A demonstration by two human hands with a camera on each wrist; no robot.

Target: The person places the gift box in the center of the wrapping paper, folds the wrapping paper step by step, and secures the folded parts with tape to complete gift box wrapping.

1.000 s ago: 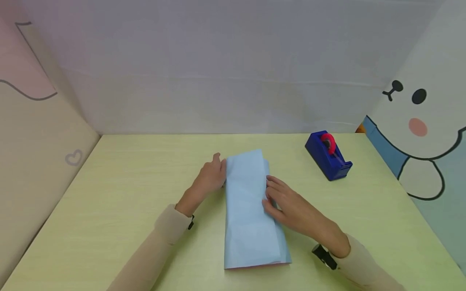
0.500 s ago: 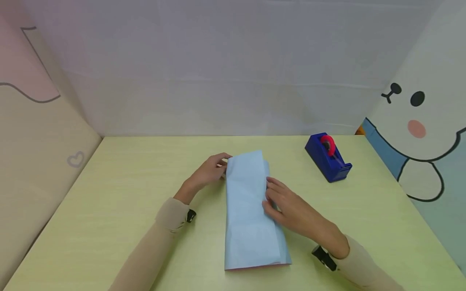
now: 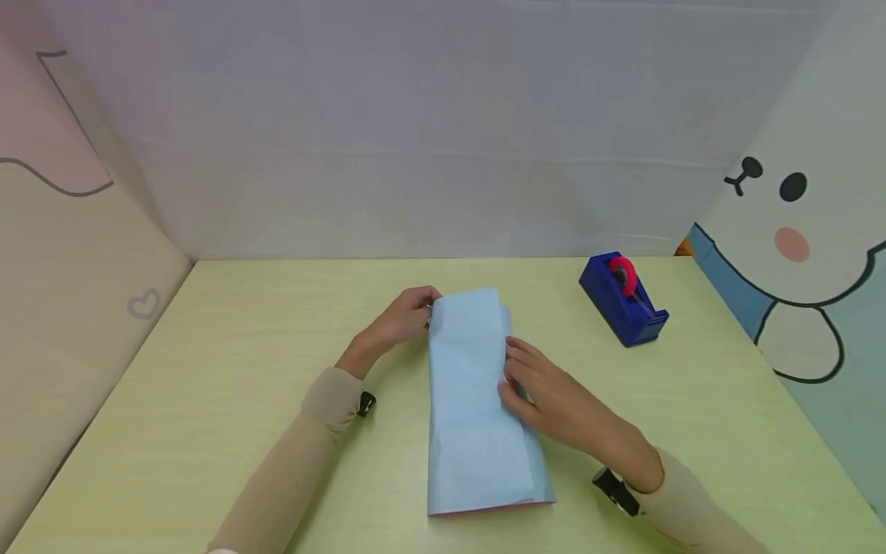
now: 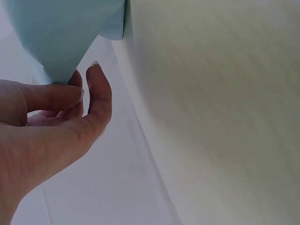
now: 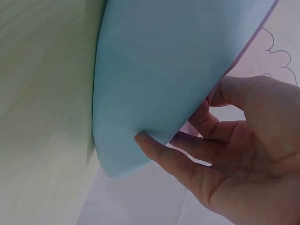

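A folded sheet of light blue paper (image 3: 474, 431) lies lengthwise on the table, with a thin pink line along its near edge. My left hand (image 3: 403, 317) pinches the paper's far left corner; in the left wrist view the thumb (image 4: 54, 97) meets the tip of the sheet (image 4: 65, 37). On the right side, my right hand (image 3: 554, 396) holds the long free edge. In the right wrist view one finger (image 5: 161, 154) presses the blue face, while other fingers reach behind the edge, partly hidden by the paper (image 5: 150, 75).
A blue tape dispenser (image 3: 619, 304) with a red core stands at the back right of the pale yellow table (image 3: 228, 369). Behind the table rises a plain pale wall (image 3: 429, 154). Cartoon-printed panels (image 3: 817, 277) flank both sides.
My left hand has shifted slightly at the far left corner, its fingers now coming over that corner. My right hand stays in the same place, and the paper has barely moved.
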